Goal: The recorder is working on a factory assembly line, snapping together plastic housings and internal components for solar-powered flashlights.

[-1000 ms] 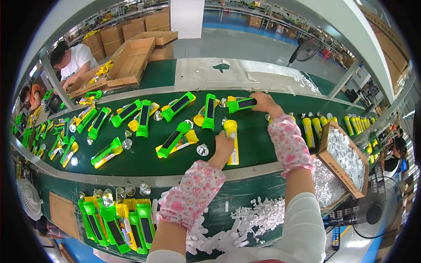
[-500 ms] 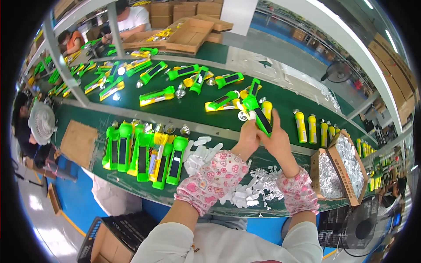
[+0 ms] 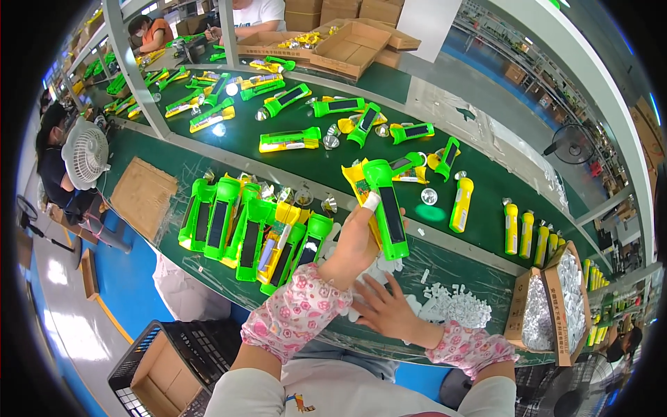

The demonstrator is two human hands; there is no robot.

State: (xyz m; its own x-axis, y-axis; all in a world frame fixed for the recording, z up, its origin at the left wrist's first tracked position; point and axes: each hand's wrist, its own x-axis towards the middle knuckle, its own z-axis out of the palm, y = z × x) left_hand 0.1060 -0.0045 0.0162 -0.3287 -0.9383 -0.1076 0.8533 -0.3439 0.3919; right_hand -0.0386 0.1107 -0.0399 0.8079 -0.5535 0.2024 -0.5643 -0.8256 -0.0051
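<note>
My left hand (image 3: pixel 356 240) grips an opened flashlight: a green half casing (image 3: pixel 377 174) with a long dark panel, beside a yellow half (image 3: pixel 356 182) with wiring inside. A white wrap covers a digit of that hand. My right hand (image 3: pixel 383 306) is empty, fingers spread over white oval plastic pieces (image 3: pixel 389 267) on the green bench. To its right lies a heap of small white pieces (image 3: pixel 455 306). Left of my left hand, several opened green and yellow flashlights (image 3: pixel 221 212) lean in a row, silver reflectors (image 3: pixel 303 196) at their upper ends.
Beyond a metal rail, a green belt (image 3: pixel 292 163) carries more opened flashlights and a yellow flashlight (image 3: pixel 460 205). Cartons of white pieces (image 3: pixel 538 313) stand at right, near several yellow flashlights (image 3: pixel 511 229). A cardboard sheet (image 3: pixel 144 191) and white fan (image 3: pixel 87 153) are left; co-workers sit beyond.
My right hand has left the flashlight and come down to the white pieces, fingers spreading. My left hand keeps the flashlight, now turned with its yellow half showing. The whole view has shifted.
</note>
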